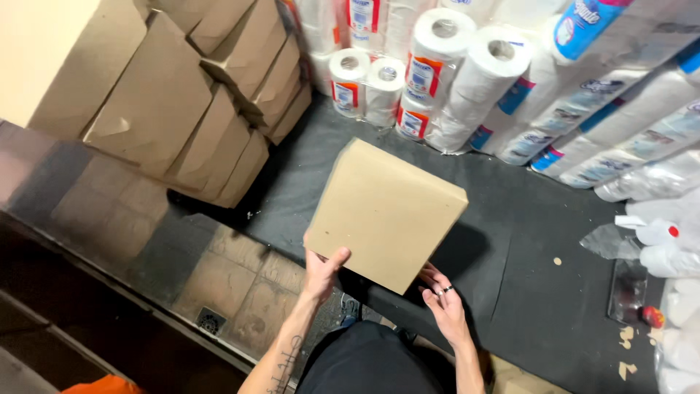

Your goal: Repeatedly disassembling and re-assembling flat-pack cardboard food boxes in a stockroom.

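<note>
A flat package wrapped in brown paper [385,210] is held up in front of me over a dark grey mat [510,241]. My left hand [321,271] grips its near left corner, thumb on the top face. My right hand [443,299], with a dark ring on one finger, supports the near right edge from below, fingers partly hidden under the package.
A leaning stack of similar brown-wrapped packages [182,102] fills the upper left. Wrapped rolls of white paper [452,73] stand along the back and right. Plastic-wrapped white bottles [667,248] lie at the right. A tiled floor with a small drain [211,319] is at the lower left.
</note>
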